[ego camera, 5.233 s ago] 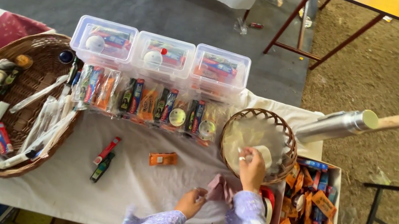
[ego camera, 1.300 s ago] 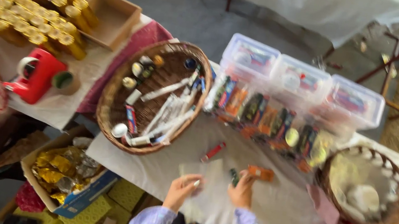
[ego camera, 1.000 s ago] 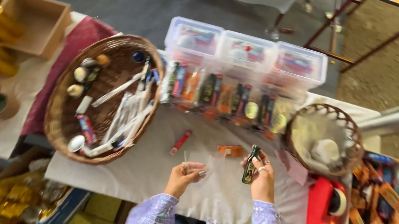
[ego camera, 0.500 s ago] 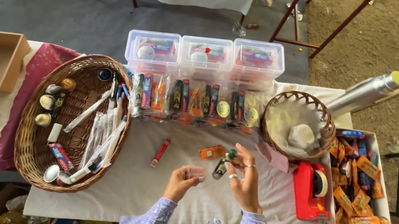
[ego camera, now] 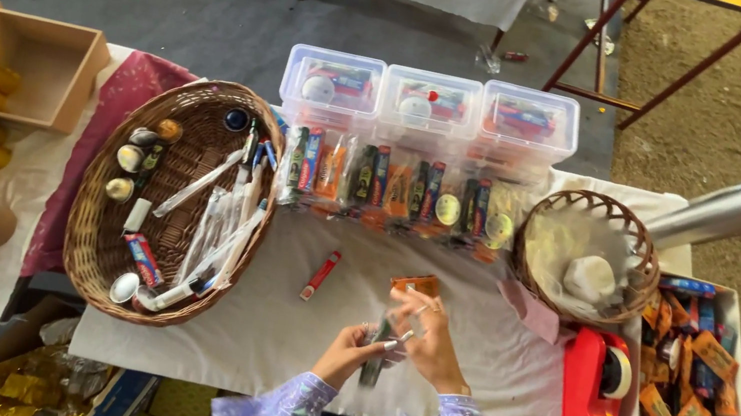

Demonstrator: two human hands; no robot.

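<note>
My left hand [ego camera: 353,347] and my right hand [ego camera: 431,336] meet over the white tablecloth [ego camera: 266,342] near the front edge. Between them they grip a slim dark pack [ego camera: 371,366], which stands nearly upright with its lower end poking out below the fingers. Something thin and clear seems to lie around it, but I cannot tell what. An orange packet [ego camera: 418,283] lies flat just behind my right hand. A small red tube [ego camera: 320,275] lies apart to the left of it.
A big wicker basket [ego camera: 96,241] of tubes and small tins stands left. Behind are filled clear bags [ego camera: 394,187] and three clear lidded boxes [ego camera: 429,107]. To the right: a small wicker basket [ego camera: 633,244], red tape dispenser [ego camera: 594,380], box of orange packets [ego camera: 693,397].
The view has swung from the left back over the table's middle. My right hand picked the dark pack up off the cloth and brought it to my left hand; both now hold it.
</note>
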